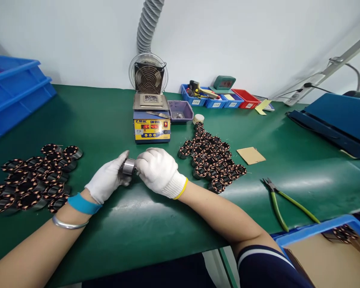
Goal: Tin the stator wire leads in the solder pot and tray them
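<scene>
My left hand [108, 178], in a white glove, grips a motor stator [128, 166] on its side, with the smooth steel ring showing. At the stator's right end my gloved right hand [157, 170] is closed, fingertips pinched together. What lies between those fingertips is hidden. Both hands are just in front of a yellow and blue solder pot [152, 130] with a lit red display. To the left stands a group of copper-wound stators [33, 186]. On the right a second group of stators [211, 154] carries thin wire ends that stick out.
Green-handled cutters [277, 200] and a cardboard piece [251, 155] lie right. Behind are a fan [149, 79], grey duct hose [150, 26], purple tray [181, 111], small tool bins [216, 102] and a clock [225, 82]. Blue crates [18, 96] stand left; a blue-rimmed box [318, 228] sits lower right.
</scene>
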Tool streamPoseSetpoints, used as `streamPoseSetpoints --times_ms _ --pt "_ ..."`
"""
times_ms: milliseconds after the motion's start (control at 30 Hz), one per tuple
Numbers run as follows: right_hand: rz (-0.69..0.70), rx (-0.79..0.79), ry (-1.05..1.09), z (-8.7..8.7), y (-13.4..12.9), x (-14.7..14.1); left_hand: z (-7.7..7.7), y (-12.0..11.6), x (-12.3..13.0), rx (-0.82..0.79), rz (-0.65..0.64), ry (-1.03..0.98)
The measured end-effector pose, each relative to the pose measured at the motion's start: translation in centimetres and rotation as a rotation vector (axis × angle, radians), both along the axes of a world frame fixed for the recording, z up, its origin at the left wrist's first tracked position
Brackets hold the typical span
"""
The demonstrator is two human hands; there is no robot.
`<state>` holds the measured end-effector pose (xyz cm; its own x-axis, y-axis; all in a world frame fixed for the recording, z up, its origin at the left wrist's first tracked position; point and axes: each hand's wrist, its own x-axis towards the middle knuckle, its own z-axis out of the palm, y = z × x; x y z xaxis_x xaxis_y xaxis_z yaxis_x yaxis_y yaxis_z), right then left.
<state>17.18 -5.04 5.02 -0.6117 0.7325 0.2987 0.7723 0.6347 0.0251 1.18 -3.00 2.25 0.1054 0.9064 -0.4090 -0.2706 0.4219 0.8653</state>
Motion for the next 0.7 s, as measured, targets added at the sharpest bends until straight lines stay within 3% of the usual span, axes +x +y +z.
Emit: streamPoseSetpoints --times_ms 167,333,433,500,567,633,700 --pt "-0.081 -0.116 0.074 0.2 -0.1 0.0 0.7 -0.7 0.3 -0.014 -0.012 -0.081" --pt "-0.092 -0.127 0.093 -0.3 0.2 0.3 1.2 -1.3 -0.3 0.122 -0.295 0.035" --pt "-0.062 -0.157 0.108 -0.4 0.5 1.1 0.9 -0.8 -0.7 0.137 -0.377 0.094" --pt "-0.078 -0.182 0.191 -0.5 0.9 1.9 0.8 -0.3 -1.0 0.082 -0.364 0.048" --pt "-0.192 -0.233 0.386 -0.7 1.4 2.5 1.0 0.0 -1.2 0.025 -0.310 -0.023" --pt "-0.299 -0.367 0.614 -1.0 1.6 2.6 1.3 0.0 -1.1 -0.015 -0.246 -0.093" --pt "-0.312 -0.574 0.770 -1.5 1.5 2.1 1.6 -0.1 -0.9 -0.045 -0.192 -0.148"
